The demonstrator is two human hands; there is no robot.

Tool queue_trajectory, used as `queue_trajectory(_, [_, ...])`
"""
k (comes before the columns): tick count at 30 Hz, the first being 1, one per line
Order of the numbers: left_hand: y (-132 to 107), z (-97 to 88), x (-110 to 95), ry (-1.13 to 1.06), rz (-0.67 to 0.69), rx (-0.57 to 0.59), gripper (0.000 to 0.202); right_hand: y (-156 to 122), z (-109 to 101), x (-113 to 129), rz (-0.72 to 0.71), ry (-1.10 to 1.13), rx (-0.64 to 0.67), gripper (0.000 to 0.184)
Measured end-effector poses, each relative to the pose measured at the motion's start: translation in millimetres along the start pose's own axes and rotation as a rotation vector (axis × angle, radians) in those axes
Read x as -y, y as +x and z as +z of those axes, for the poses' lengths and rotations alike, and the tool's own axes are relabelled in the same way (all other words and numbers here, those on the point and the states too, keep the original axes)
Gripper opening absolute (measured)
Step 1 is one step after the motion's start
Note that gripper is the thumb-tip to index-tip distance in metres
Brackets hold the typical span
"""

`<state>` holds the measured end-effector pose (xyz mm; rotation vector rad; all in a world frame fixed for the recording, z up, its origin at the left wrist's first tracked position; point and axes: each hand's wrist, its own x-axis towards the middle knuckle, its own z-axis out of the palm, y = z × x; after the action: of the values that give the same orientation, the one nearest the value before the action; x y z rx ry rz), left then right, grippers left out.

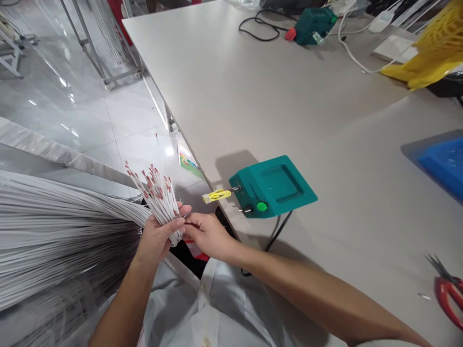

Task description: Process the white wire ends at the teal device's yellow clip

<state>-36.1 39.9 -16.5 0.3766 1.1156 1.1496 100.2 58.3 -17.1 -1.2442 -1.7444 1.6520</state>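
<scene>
My left hand (159, 235) is wrapped round a bundle of thin white cables (162, 205) with reddish-brown tips, which fan upward above the fist. Pinched together at the bundle's right side, the fingers of my right hand (206, 235) meet my left fingertips. What the right fingers hold is too small and hidden to make out. Just right of the hands, on the table edge, sits a green device (273, 188) with a round green button and a yellow clip (217, 195) sticking out to the left.
A thick mass of long white cables (65, 226) stretches off to the left. On the grey table (289, 106) lie red-handled scissors (448, 294), a blue tray (444, 164), a second green device (313, 26) with a black cord, and a yellow basket (434, 48). A wheeled metal rack (97, 62) stands on the floor.
</scene>
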Motion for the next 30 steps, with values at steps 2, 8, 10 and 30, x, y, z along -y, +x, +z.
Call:
queue_trajectory(2, [-0.8, -0.6, 0.5, 0.039, -0.001, 0.011, 0.032, -0.3, 0.6, -0.9, 0.004, 0.025, 0.004, 0.02])
queue_trajectory(8, [-1.7, 0.3, 2.3, 0.079, 0.026, 0.019, 0.032, 1.3, 2.2, -0.4, 0.066, 0.147, 0.018, 0.022])
queue_trajectory(10, [-1.8, 1.9, 3.8, 0.081, 0.048, 0.002, 0.025, 1.7, 1.2, 0.7, 0.035, 0.083, 0.014, 0.023])
queue_trajectory(30, [-1.6, 12.4, 7.7, 0.026, 0.157, -0.095, 0.022, 2.7, 2.8, -2.3, -0.065, 0.082, -0.174, 0.019])
